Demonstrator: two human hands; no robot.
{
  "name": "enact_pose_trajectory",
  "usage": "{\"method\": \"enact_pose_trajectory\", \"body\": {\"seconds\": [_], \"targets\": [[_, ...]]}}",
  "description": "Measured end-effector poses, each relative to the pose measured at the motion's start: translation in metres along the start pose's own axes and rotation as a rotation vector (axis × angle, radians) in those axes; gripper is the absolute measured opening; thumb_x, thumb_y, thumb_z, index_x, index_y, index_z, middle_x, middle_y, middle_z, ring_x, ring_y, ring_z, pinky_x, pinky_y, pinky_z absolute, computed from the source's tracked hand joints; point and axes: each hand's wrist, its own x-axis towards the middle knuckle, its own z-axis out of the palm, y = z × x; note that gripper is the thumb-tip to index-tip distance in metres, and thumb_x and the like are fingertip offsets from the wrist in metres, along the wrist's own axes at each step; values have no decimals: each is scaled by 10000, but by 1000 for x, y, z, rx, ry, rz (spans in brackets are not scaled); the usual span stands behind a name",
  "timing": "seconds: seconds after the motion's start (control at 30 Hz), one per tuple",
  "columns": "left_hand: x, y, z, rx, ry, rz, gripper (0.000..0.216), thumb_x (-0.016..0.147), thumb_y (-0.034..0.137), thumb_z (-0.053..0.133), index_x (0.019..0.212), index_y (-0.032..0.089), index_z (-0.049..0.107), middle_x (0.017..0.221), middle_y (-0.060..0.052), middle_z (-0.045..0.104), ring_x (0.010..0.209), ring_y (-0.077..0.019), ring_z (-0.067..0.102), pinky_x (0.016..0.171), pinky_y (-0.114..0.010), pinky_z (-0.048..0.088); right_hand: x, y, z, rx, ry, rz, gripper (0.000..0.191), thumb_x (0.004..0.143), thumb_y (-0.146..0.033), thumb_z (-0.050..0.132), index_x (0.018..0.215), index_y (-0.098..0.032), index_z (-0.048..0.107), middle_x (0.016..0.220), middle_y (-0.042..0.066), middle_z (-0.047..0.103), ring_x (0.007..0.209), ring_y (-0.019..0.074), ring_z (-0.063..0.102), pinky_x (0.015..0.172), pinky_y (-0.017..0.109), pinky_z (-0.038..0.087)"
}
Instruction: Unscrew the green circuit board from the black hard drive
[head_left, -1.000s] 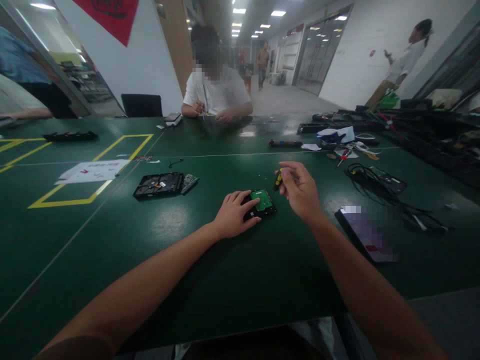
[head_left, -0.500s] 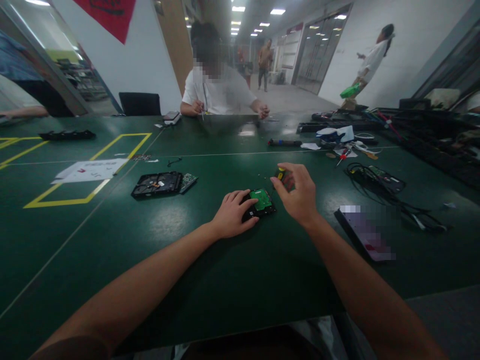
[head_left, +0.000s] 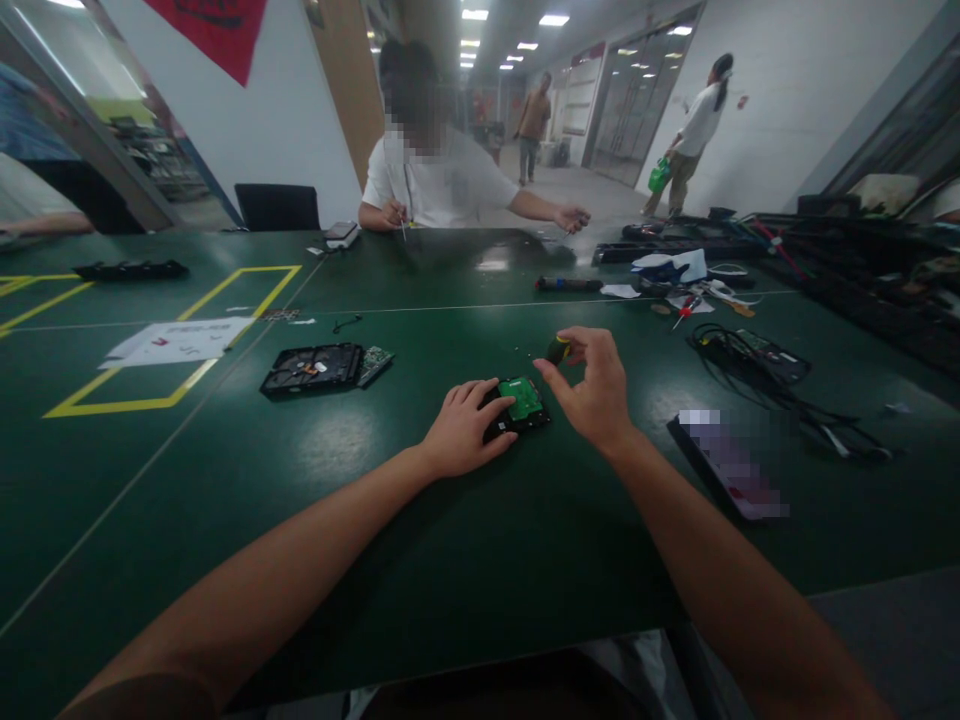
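Observation:
A small black hard drive (head_left: 525, 416) with a green circuit board (head_left: 521, 397) on top lies on the green table (head_left: 450, 540). My left hand (head_left: 463, 432) rests on its left side, fingers spread flat over the casing, holding it down. My right hand (head_left: 592, 392) hovers just right of the drive, fingers pinched round a small yellow-and-black screwdriver (head_left: 556, 349) whose tip points down towards the board.
A second, opened hard drive (head_left: 315, 367) lies to the left, a phone (head_left: 726, 462) and a tangle of black cables (head_left: 765, 375) to the right. Papers (head_left: 178, 340) sit in a yellow-taped box. A person in white (head_left: 442, 175) works across the table; tools clutter the far right.
My right hand has turned the screwdriver in its fingers and shifted slightly left. The person opposite has stretched an arm out to the right. A walker in the hallway has moved left.

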Motion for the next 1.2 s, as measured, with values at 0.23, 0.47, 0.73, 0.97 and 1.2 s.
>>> {"method": "enact_pose_trajectory", "body": {"seconds": [0.23, 0.47, 0.73, 0.97, 1.2], "targets": [[0, -1, 1, 7, -4, -3, 588, 985, 562, 633, 1492, 267, 592, 1607, -145, 464, 1461, -391, 433, 1189, -623, 374, -3, 1, 4, 151, -40, 71, 422, 977, -235, 652, 1378, -286, 533, 1252, 82, 682, 993, 231, 725, 889, 446, 637], [1, 1, -1, 4, -16, -4, 589, 993, 561, 618, 1498, 260, 587, 1617, -148, 450, 1472, -392, 420, 1196, -622, 369, -1, -1, 1, 33, -7, 13, 417, 933, -264, 731, 1319, -286, 576, 1214, 81, 651, 992, 248, 682, 804, 440, 637], [0, 0, 0, 3, -14, -7, 590, 991, 565, 615, 1500, 269, 582, 1619, -138, 448, 1475, -389, 419, 1201, -615, 367, -5, 5, 4, 96, -79, 61, 511, 981, -219, 616, 1472, -298, 499, 1362, 111, 647, 1102, 277, 703, 922, 505, 644], [0, 0, -1, 9, -17, -8, 585, 993, 562, 615, 1494, 261, 590, 1614, -143, 454, 1476, -392, 416, 1203, -619, 359, -5, 6, 3, 103, -88, 52, 530, 981, -184, 588, 1485, -310, 483, 1404, 113, 618, 1157, 286, 693, 985, 534, 632], [1, 1, -2, -2, -17, -12, 584, 983, 552, 632, 1493, 269, 592, 1604, -142, 467, 1462, -393, 431, 1185, -621, 374, -7, 9, 5, 166, -84, 80, 502, 995, -167, 530, 1480, -286, 475, 1391, 126, 611, 1106, 258, 725, 978, 512, 633]]}}
